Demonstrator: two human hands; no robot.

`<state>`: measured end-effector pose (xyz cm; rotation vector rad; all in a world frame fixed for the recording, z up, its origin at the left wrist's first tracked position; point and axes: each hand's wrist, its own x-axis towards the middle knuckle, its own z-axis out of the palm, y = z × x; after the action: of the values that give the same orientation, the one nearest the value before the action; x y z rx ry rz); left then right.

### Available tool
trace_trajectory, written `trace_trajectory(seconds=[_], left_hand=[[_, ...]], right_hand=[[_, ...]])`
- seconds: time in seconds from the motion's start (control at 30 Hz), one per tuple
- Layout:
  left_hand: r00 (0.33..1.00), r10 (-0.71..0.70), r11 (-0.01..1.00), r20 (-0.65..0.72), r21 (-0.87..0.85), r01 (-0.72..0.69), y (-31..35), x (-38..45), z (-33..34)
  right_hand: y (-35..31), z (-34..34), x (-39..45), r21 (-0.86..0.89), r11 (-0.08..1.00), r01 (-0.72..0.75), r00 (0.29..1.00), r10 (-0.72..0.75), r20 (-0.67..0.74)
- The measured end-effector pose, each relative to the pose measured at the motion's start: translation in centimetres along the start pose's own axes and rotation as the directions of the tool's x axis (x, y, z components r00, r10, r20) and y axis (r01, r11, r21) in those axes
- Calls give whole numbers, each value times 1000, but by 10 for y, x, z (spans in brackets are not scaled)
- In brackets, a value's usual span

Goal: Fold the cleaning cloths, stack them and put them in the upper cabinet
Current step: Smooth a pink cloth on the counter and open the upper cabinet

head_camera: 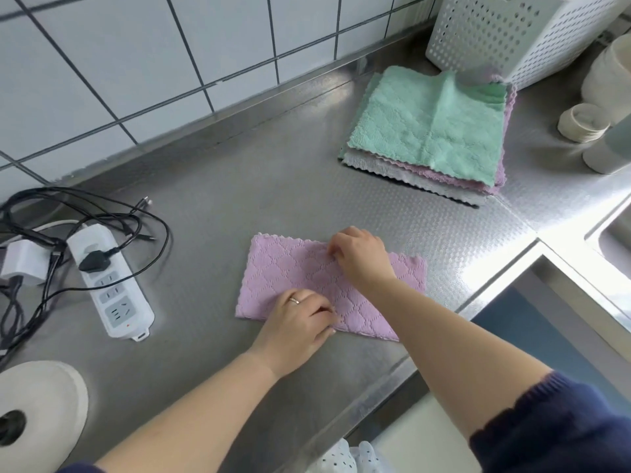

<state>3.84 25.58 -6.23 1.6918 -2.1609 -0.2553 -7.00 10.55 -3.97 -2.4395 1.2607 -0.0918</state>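
Observation:
A lilac quilted cloth, folded into a long strip, lies flat on the steel counter near its front edge. My left hand, a ring on one finger, pinches the cloth's near edge around the middle. My right hand pinches the far edge of the same cloth, its forearm crossing over the cloth's right part. At the back right sits a pile of unfolded cloths: a mint green one on top, lilac and grey ones under it.
A white power strip with a black plug and tangled black cables lies at the left. A paper roll stands at the front left. A white perforated basket and pale cups stand at the back right; a sink edge is at the right.

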Motion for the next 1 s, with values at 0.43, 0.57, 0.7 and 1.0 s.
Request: trace_trajectory(seconds=[0.43,0.57,0.7,1.0], left_hand=[[997,-29,988,-66,147,39,-39,-17,-27],[999,-14,980,-34,198,20,-54,-13,-35],[998,66,973,20,219,-68,-52,-12,-37],[886,416,884,205,138,-447,-43,-35,-40]], right_hand=[[34,-10,-48,-73,995,-72,996,76,48],[39,-7,-86,-65,996,-63,995,68,70],[40,-3,-105,-74,997,-22,1000,23,11],[53,-15,-142,-121,760,639,767,-616,181]])
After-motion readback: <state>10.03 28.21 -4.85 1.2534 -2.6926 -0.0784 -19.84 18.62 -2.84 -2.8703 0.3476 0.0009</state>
